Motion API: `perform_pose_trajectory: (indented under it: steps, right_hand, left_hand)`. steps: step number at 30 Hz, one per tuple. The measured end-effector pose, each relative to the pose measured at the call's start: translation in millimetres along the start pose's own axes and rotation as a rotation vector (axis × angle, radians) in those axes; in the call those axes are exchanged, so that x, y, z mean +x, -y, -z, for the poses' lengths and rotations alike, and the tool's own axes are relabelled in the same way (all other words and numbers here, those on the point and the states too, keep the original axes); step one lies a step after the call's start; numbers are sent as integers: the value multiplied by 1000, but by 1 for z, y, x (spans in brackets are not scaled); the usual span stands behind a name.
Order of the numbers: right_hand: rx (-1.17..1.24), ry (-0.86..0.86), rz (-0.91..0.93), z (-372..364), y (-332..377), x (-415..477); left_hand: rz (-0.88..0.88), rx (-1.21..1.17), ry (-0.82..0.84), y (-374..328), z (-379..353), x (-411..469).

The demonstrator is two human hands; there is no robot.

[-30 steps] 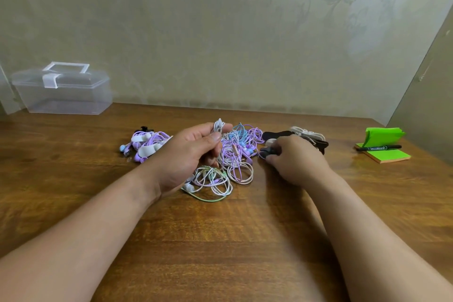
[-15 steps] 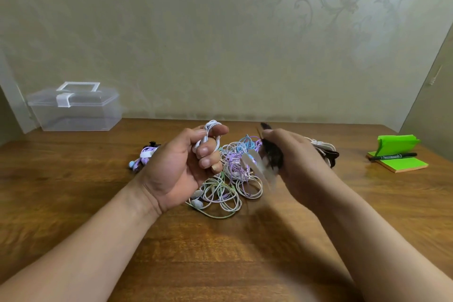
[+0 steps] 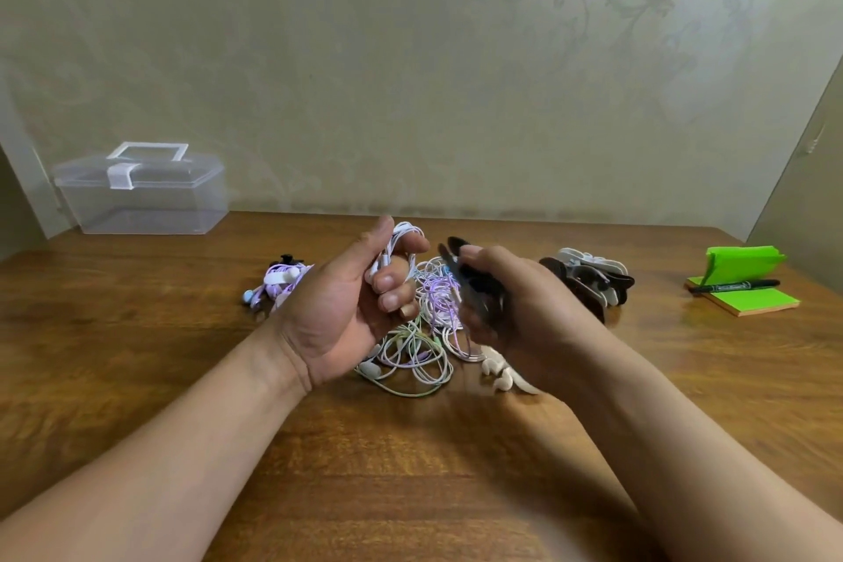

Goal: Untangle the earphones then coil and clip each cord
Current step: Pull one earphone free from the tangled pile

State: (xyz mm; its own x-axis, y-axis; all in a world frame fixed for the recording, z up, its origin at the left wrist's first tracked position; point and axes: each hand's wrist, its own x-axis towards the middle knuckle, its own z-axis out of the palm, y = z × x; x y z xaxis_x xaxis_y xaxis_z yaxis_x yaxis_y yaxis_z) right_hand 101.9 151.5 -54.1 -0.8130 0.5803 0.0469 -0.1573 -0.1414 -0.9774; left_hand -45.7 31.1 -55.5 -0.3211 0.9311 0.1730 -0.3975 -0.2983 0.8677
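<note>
White coiled cord [image 3: 402, 242], likely light, limp and springy, sits mid-scene in my left hand [image 3: 346, 310], curled round it, while my right hand [image 3: 524, 310] pinches a black clip [image 3: 472, 281] for the coil's middle.

Left hand [image 3: 346, 310] raised, palm facing right, fingers curled round white cord [image 3: 401, 237]. Right hand [image 3: 515, 306] just beside it, blurred, gripping black clip [image 3: 474, 278]. Forearms converge from near side.
</note>
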Motion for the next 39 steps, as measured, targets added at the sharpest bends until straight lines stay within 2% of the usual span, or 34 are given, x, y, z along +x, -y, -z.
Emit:
perform_pose_trajectory:
  steps: [6, 11, 23, 26, 29, 32, 36, 39]
  right_hand:
    - [276, 228, -164, -21, -3, -10]
    - [361, 239, -179, -22, -2, -9]
    - [198, 171, -85, -19, 0, -11]
    - [52, 109, 21, -20, 2, -14]
    - [-108, 39, 207, -22, 2, -20]
    - [-129, 68, 329, -22, 4, -25]
    - [-151, 39, 393, -21, 4, -23]
    - [-147, -47, 347, -22, 5, -24]
  left_hand:
    - [-21, -40, -27, -2, -2, 2]
    - [-36, -13, -2, -1, -6, 2]
    - [-177, 339, 8, 4, -11, -3]
    - [-260, 511, -1, 6, -14, -8]
    - [-389, 716, 36, 7, -18, -16]
    - [-548, 882, 83, 6, -22, -22]
    - [-697, 1070, 73, 6, -27, -24]
    - [-677, 1182, 77, 9, -31, -24]
